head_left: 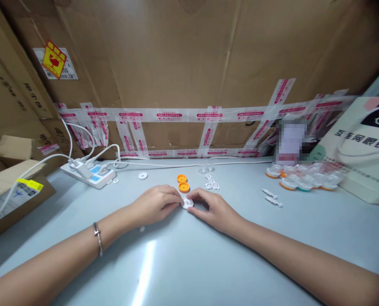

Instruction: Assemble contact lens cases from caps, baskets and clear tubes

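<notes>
A white round plastic part (pixel 187 203) lies between my two hands at the middle of the table. My right hand (pixel 213 208) grips its right edge between thumb and fingers. From the other side, the closed fingertips of my left hand (pixel 160 205) hold its left edge. Just beyond it are two orange round caps, a nearer one (pixel 183 187) and a farther one (pixel 182 178). Several small white cut-out pieces (pixel 212 183) lie to their right, with clear round covers (pixel 203 169) behind. A white ring (pixel 142 175) rests farther left, and a small white piece (pixel 141 228) is partly hidden near my left wrist.
At the back left sits a white power strip (pixel 89 173) with cables; an opened carton (pixel 13 199) stands beside it. Several clear-topped round assemblies (pixel 304 180) are grouped at right, near a paper bag (pixel 368 148). Two white strips (pixel 273 201) lie before them. A large cardboard box (pixel 183 55) forms the back.
</notes>
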`<state>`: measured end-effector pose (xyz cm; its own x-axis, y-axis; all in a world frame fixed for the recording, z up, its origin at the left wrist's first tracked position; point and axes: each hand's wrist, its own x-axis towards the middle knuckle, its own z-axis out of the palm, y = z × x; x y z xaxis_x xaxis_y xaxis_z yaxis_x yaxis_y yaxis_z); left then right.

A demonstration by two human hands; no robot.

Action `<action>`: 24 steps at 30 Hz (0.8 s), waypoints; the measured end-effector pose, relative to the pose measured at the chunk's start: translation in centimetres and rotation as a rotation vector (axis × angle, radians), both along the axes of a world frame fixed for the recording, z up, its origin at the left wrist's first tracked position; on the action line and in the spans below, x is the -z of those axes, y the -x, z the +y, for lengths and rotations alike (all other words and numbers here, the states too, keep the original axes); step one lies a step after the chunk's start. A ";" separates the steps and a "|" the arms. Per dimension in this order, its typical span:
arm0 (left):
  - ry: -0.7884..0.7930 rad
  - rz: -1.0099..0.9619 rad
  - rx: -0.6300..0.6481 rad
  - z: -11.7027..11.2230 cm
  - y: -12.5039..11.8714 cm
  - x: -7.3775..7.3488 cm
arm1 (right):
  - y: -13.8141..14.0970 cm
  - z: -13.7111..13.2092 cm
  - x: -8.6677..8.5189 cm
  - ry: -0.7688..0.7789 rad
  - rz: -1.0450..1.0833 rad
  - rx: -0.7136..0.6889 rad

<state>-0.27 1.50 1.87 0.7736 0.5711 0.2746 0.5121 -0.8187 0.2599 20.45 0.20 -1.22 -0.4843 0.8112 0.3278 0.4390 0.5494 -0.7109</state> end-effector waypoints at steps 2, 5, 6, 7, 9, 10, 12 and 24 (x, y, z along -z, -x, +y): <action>0.037 -0.060 -0.054 0.2 0.6 -1.4 | 0.0 0.0 0.0 -0.003 0.002 0.006; 0.173 -0.009 -0.204 0.2 2.3 -4.1 | 0.0 -0.1 -0.1 -0.018 -0.009 0.016; 0.267 0.090 -0.230 0.1 3.0 -5.0 | 0.0 -0.1 -0.1 -0.025 -0.015 0.018; 0.368 0.217 -0.253 0.0 3.7 -5.8 | 0.0 -0.1 -0.1 -0.032 -0.018 0.017; 0.512 0.419 -0.282 -0.3 4.9 -6.9 | 0.0 0.0 -0.1 -0.048 -0.016 0.016; 0.545 0.484 -0.291 -0.4 5.3 -7.1 | 0.0 0.0 0.0 -0.054 -0.013 0.014; 0.581 0.549 -0.293 -0.7 5.5 -7.2 | 0.0 0.0 0.0 -0.068 -0.002 0.009; 0.600 0.496 -0.204 -0.4 4.4 -4.9 | -0.3 0.0 0.3 -0.076 0.030 -0.016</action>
